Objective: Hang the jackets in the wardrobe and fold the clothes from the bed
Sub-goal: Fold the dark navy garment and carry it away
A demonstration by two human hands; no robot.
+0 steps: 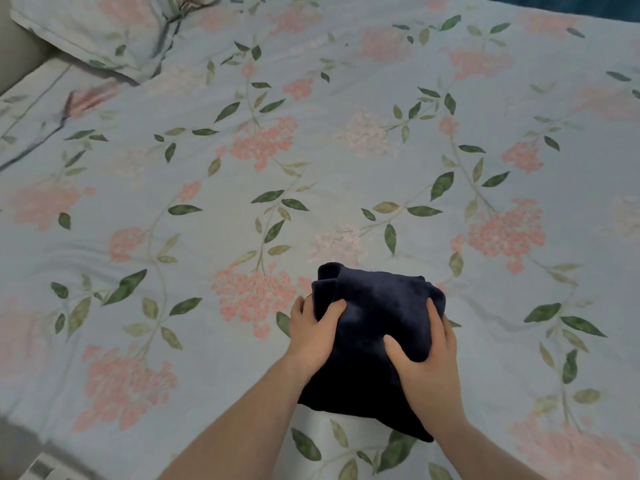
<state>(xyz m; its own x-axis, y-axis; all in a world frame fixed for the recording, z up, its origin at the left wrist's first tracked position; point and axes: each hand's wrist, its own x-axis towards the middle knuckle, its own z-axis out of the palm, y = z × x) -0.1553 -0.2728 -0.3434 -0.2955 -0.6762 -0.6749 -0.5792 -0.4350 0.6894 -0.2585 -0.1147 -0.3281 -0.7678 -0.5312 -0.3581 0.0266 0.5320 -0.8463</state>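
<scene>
A dark navy folded garment [372,320] of soft fleece sits near the front edge of the bed [311,150], bundled into a thick square. My left hand [313,336] grips its left side, thumb on top and fingers wrapped under the edge. My right hand [427,362] grips its right side the same way, thumb pressed into the cloth. Whether the bundle rests on the bed or is lifted just above it, I cannot tell.
The bed is covered by a pale blue spread with pink flowers and green leaves. A matching pillow [104,32] lies at the far left corner. A grey wall or headboard [17,53] shows at the left edge.
</scene>
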